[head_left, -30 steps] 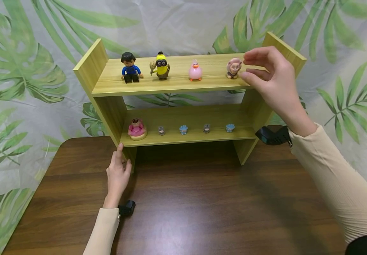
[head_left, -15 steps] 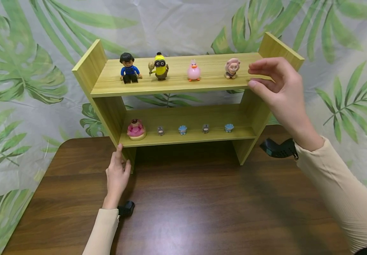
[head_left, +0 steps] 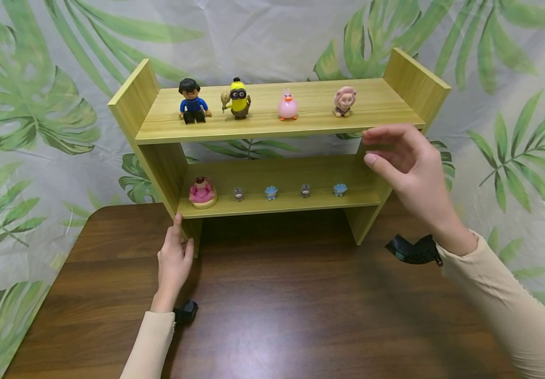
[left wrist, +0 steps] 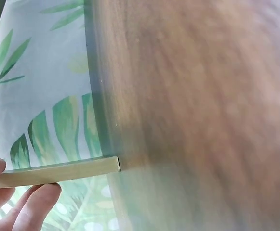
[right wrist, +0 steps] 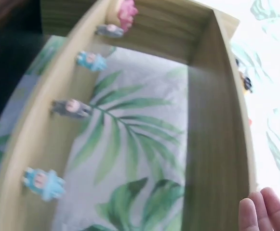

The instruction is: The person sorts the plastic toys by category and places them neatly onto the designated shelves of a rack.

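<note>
A two-tier wooden shelf (head_left: 263,136) stands on the table. My left hand (head_left: 174,261) holds the foot of its left side panel (left wrist: 72,172), with thumb and fingers on opposite sides of the board. In front of the shelf's right end hovers my right hand (head_left: 412,179), holding nothing, thumb and fingers apart. On the top tier are a blue-shirted figure (head_left: 193,102), a yellow Minion (head_left: 239,100), a pink duck (head_left: 289,105) and a pinkish lion figure (head_left: 344,101). Below sit a pink bear (head_left: 202,192) and small grey (head_left: 239,194) and blue figures (head_left: 271,192).
The dark brown wooden table (head_left: 272,305) extends in front of the shelf. Behind it hangs a pale backdrop (head_left: 263,42) printed with green leaves. Each wrist carries a black camera (head_left: 412,250).
My right hand has drawn away from the lion figure to the right, then dropped below the top tier's edge. The left hand keeps its place, and the figures stay put.
</note>
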`<state>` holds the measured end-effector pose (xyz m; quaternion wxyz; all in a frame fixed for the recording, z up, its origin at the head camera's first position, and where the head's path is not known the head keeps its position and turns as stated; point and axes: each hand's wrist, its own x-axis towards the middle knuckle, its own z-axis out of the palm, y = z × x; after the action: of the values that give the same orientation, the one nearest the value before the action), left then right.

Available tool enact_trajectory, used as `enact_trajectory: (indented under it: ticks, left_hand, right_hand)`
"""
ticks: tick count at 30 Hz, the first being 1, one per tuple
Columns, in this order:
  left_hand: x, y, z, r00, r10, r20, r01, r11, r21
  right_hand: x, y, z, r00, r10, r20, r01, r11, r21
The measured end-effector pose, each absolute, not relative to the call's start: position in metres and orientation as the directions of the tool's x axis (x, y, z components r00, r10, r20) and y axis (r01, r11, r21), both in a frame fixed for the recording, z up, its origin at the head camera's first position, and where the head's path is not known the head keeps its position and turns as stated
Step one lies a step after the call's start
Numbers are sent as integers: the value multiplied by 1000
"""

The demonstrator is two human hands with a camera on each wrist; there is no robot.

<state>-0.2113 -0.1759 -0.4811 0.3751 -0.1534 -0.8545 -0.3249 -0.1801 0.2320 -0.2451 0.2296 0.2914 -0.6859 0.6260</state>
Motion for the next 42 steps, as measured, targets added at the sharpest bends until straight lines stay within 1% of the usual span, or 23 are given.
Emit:
enact_trajectory:
  ticks: [6, 11, 20, 26, 30, 36, 42]
  left_hand:
    - [-208, -176, -479, -707, 29, 706, 497, 731, 468]
    - [-204, -178, -476, -736, 26, 677, 468, 742, 481]
    - [-194, -181, -469, -791, 26, 611, 408, 767, 496]
    - [-182, -182, -460, -825, 32, 565, 376, 777, 505]
    - [-175, -183, -454, -828, 34, 560, 365, 790, 492]
    - [-166, -183, -445, -826, 22, 563, 345, 810, 475]
    - [-156, -176, -433, -801, 54, 596, 369, 828, 422]
  right_hand:
    - [-172, 233, -267, -727, -165, 666, -687, 173, -706]
    - [-166, 232, -280, -745, -185, 641, -667, 253, -701]
    - [-160, 231, -301, -758, -224, 612, -651, 291, -701]
    - [-156, 230, -314, -786, -214, 579, -617, 298, -728]
    - [-154, 229, -321, -800, -213, 561, -600, 309, -738]
    - [-152, 228, -330, -797, -224, 561, -604, 323, -728]
    - [-149, 226, -339, -790, -233, 567, -611, 363, -703]
